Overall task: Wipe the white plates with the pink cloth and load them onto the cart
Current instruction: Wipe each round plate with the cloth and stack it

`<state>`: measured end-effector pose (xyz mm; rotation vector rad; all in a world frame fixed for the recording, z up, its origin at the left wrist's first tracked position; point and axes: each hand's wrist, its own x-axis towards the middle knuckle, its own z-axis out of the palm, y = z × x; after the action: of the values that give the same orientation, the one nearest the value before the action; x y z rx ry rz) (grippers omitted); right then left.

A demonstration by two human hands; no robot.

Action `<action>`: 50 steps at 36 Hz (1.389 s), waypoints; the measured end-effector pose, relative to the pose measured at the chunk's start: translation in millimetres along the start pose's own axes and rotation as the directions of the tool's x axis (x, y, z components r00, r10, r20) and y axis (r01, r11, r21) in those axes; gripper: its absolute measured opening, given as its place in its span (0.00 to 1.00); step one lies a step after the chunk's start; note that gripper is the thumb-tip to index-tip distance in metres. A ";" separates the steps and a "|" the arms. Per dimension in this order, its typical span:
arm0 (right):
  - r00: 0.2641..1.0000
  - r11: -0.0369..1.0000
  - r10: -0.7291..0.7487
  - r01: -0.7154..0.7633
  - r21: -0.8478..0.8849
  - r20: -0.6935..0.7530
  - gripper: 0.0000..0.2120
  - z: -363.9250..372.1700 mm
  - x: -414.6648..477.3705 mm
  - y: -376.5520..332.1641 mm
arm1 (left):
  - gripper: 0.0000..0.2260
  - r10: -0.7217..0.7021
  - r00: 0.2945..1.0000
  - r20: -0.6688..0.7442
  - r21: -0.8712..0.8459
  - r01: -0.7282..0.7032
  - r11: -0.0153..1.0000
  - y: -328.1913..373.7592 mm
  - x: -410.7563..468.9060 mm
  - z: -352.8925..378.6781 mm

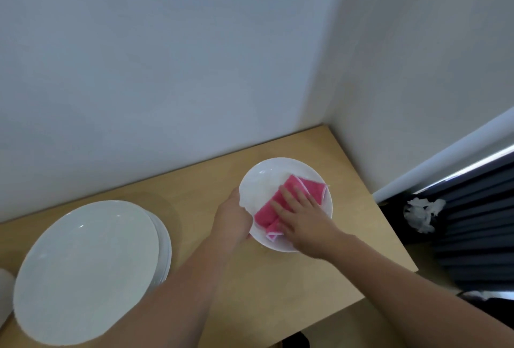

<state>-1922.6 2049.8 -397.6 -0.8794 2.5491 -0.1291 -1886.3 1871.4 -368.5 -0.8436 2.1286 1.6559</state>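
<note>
We see a small white plate point(260, 183) that looks like glazed ceramic, smooth and glossy, with bright glints near its rim. The pink cloth point(265, 213) on it is soft, matt fabric with a paler stitched edge. The stack of larger white plates point(83, 272) shows the same smooth glaze and small highlights. The table point(292, 292) is pale wood or wood-look board, smooth and satin. The walls point(167, 55) are matt paint. At the right, crumpled white material point(422, 213), paper or thin plastic, lies against a dark ribbed panel point(478, 236) with a matt look.
</note>
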 end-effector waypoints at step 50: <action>0.958 0.968 0.218 -0.237 -0.086 -0.186 0.09 -23.9 -42.3 66.2 | 0.11 0.088 0.992 -0.090 0.182 -0.070 0.981 5.5 10.3 9.6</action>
<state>-1940.6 2126.7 -375.2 -0.6292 2.8241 0.0026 -1898.8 1878.8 -372.9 -0.8096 2.3642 1.4589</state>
